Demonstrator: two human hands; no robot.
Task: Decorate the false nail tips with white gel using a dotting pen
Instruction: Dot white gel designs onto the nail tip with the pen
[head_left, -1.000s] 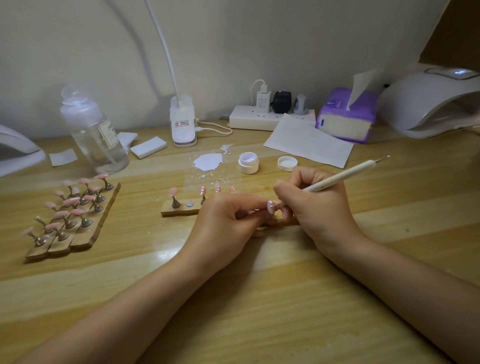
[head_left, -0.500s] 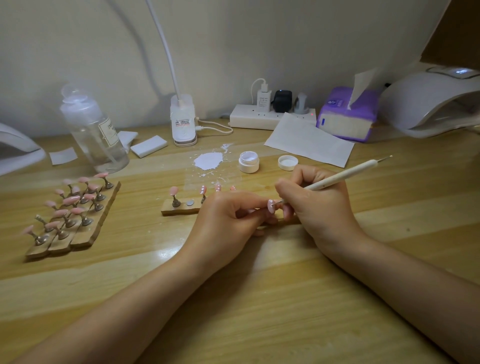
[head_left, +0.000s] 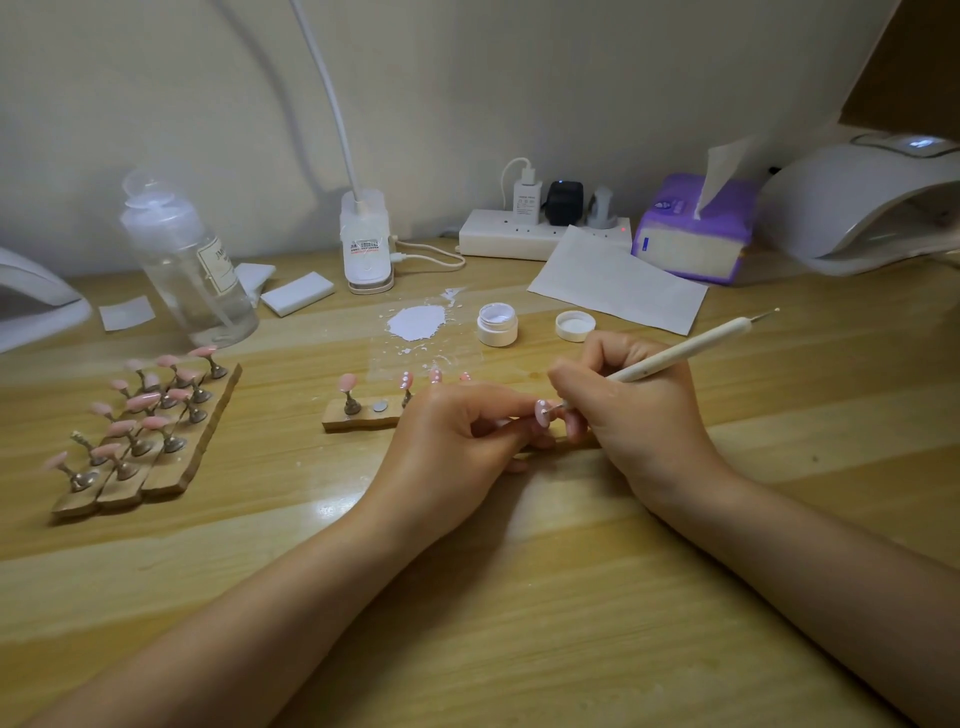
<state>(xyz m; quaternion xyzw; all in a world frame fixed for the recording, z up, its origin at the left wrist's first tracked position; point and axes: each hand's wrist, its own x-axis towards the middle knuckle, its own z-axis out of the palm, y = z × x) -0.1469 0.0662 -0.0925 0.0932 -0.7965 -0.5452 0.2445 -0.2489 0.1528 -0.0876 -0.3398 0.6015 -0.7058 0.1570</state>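
Note:
My left hand (head_left: 457, 436) pinches a small stand that carries a pink false nail tip (head_left: 543, 414) with white dots on it. My right hand (head_left: 628, 410) grips a white dotting pen (head_left: 680, 351) like a pencil, its lower point touching that nail tip. Behind my hands lies a wooden holder (head_left: 358, 418) with a few pink tips on stands, some dotted. An open jar of white gel (head_left: 497, 325) stands behind it, beside a smear of white gel (head_left: 417, 322) on the table.
At the left sit three wooden strips with several pink tips (head_left: 140, 431). The jar's lid (head_left: 575, 326), a paper sheet (head_left: 618, 280), a tissue pack (head_left: 693, 228), a power strip (head_left: 540, 234), a clear bottle (head_left: 189, 260), a lamp base (head_left: 366, 241) and a nail lamp (head_left: 872, 202) line the back.
Both hands stay almost in place. The pen's point works in tiny moves on the held nail tip.

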